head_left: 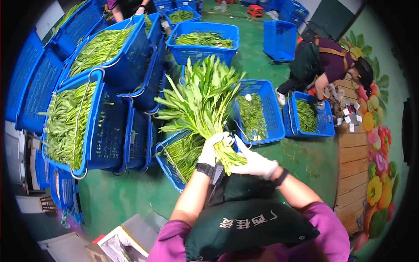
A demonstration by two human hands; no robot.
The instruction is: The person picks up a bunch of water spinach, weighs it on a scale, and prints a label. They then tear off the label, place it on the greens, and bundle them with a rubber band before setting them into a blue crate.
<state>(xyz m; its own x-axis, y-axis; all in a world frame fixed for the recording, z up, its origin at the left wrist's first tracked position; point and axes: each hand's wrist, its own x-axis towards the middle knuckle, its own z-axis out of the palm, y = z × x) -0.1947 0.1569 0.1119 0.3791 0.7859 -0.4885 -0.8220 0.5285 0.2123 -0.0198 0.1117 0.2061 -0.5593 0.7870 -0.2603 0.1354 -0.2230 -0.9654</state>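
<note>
Upright in front of me is a bunch of leafy greens (203, 102), long-stemmed and looking like water spinach, its leaves fanned away from me. My left hand (214, 146), in a white glove, is wrapped round the stems. On the right side, my white-gloved right hand (254, 162) cups the cut stem ends with its thumb raised; the stems partly hide its fingers. Under the bunch stands a blue crate (168, 168) with more long green stems, partly covered by my left hand and the leaves.
Blue crates of greens are stacked at left (107, 131). Another filled crate (203, 54) stands ahead, and one with scattered greens (273, 114) sits right of the bunch. A co-worker (329, 56) bends over a crate (325, 122) by wooden boards (353, 166). Another person's arm (117, 14) shows at top.
</note>
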